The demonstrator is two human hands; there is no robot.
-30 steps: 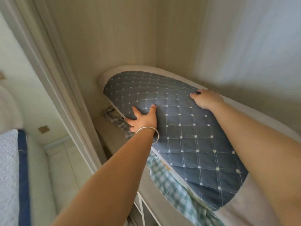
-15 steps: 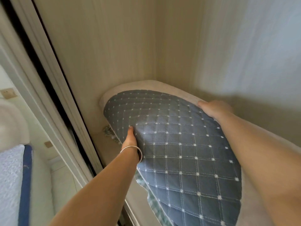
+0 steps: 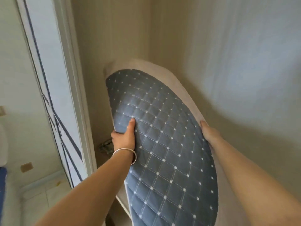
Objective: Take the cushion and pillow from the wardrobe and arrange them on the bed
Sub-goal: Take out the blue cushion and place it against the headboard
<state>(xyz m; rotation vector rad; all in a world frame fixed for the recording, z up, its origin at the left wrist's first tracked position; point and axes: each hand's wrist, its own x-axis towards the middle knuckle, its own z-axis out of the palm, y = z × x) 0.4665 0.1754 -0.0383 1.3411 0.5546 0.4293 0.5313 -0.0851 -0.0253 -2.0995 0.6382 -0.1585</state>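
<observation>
A large blue quilted pillow (image 3: pixel 164 144) with white dots and a beige back fills the middle of the view, lifted on edge inside the wardrobe. My left hand (image 3: pixel 124 136), with a silver bangle on the wrist, grips its left edge, thumb on the blue face. My right hand (image 3: pixel 209 132) holds the right edge, fingers hidden behind the beige back. No separate cushion is visible.
Beige wardrobe walls (image 3: pixel 228 54) enclose the pillow at the back and right. The white sliding door frame (image 3: pixel 65 79) stands to the left. A bit of checked fabric (image 3: pixel 105 145) lies on the shelf below my left hand. Pale floor (image 3: pixel 40 193) shows at lower left.
The pillow has been raised off the shelf and tipped more upright. My left hand has gone from resting on its face to gripping its edge, and the checked fabric beneath is now mostly hidden.
</observation>
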